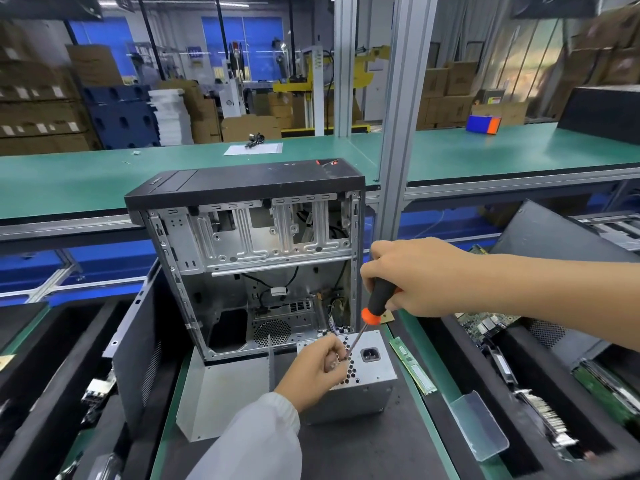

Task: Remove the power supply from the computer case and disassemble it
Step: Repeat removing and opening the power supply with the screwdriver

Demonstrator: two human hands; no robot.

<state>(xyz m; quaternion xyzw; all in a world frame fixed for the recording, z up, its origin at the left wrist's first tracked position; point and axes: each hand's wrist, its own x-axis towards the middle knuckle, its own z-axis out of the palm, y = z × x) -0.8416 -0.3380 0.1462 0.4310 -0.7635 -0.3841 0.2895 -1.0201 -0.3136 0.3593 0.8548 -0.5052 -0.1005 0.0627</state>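
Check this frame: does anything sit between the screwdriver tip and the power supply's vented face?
Only the left hand, fingers curled at the screwdriver tip over the vent holes of the power supply. The right hand grips the handle. The case stands behind, clear.

This is a factory or warehouse teardown line: long green-matted desks (485,150) on aluminium framing (398,133), stacked cardboard boxes (38,109) and blue pallets (121,116) behind, and black foam trays (540,403) holding sorted circuit boards (485,323) beside an opened computer case (249,237).
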